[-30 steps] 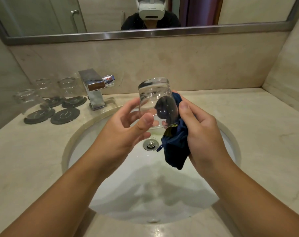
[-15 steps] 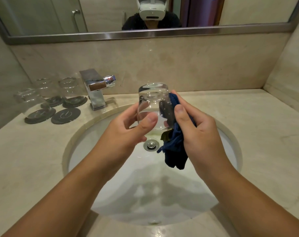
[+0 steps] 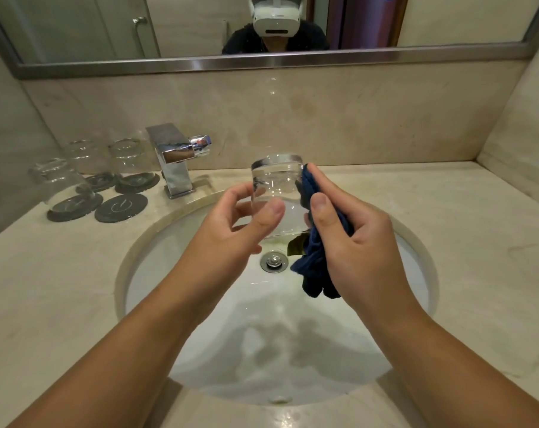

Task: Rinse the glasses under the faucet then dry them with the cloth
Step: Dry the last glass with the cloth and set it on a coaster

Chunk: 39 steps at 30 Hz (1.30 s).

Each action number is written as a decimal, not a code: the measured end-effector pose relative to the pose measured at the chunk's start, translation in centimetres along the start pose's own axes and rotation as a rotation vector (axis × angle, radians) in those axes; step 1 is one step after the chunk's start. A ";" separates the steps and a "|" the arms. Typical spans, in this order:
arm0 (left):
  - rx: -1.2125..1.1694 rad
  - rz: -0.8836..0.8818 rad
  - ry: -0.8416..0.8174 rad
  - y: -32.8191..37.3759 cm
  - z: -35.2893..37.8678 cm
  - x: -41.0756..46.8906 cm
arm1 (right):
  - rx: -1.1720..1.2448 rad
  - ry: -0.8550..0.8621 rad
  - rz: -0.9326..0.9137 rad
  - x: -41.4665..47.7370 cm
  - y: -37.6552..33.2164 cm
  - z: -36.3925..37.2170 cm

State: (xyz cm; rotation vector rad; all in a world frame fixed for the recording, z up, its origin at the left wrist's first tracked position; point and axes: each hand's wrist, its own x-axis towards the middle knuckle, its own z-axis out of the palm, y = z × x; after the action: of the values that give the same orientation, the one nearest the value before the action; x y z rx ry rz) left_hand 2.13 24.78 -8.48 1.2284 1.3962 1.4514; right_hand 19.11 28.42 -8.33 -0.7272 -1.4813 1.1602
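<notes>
Drying step here, not rinsing. The faucet (image 3: pixel 175 159) sits far left with no water running that I can see, and the action is over the middle of the sink (image 3: pixel 293 366), right above the drain (image 3: pixel 273 261).

The left hand (image 3: pixel 231 230) grips the glass (image 3: pixel 276 196), thumb on the near wall and fingers curled round the far side. The glass looks bottom-up, thick base on top and mouth pointing down at the basin. The right hand (image 3: pixel 354 242) is closed on the dark blue cloth (image 3: pixel 316 264), and its thumb presses the cloth against the right side of the glass. The rest of the cloth hangs below the hand.

On the desk (image 3: pixel 462 242) at far left, three other glasses (image 3: pixel 87 159) stand upside down on dark coasters (image 3: pixel 73 208). There's also one empty coaster (image 3: pixel 121 207) near the faucet, which I'd guess is where this glass goes.

My read is that only the outside on one side is getting wiped right now. The next move probably calls for the left hand to turn the glass so the cloth covers the whole wall, then stuffing some cloth up into the mouth for the inside. Wet glass over a hard basin, so the grip needs to be firm while turning. I can't tell whether the other three are already done.
</notes>
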 end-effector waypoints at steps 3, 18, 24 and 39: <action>0.000 0.024 0.018 -0.1 -0.2 -0.1 | -0.010 0.014 -0.002 0.3 0.4 0.0; 0.025 -0.019 0.045 -0.2 0.1 0.2 | -0.015 -0.032 -0.006 0.0 -0.3 0.0; -0.103 -0.010 -0.022 0.1 -0.3 -0.1 | 0.058 -0.041 0.060 0.8 0.6 0.1; -0.066 -0.041 0.046 0.3 -0.1 -0.1 | 0.025 -0.041 -0.009 -0.1 -0.7 -0.2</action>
State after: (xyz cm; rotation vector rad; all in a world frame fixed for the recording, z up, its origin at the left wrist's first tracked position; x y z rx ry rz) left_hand 2.10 24.67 -8.18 1.1254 1.3842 1.4940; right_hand 19.41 28.16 -7.67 -0.6822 -1.5001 1.1913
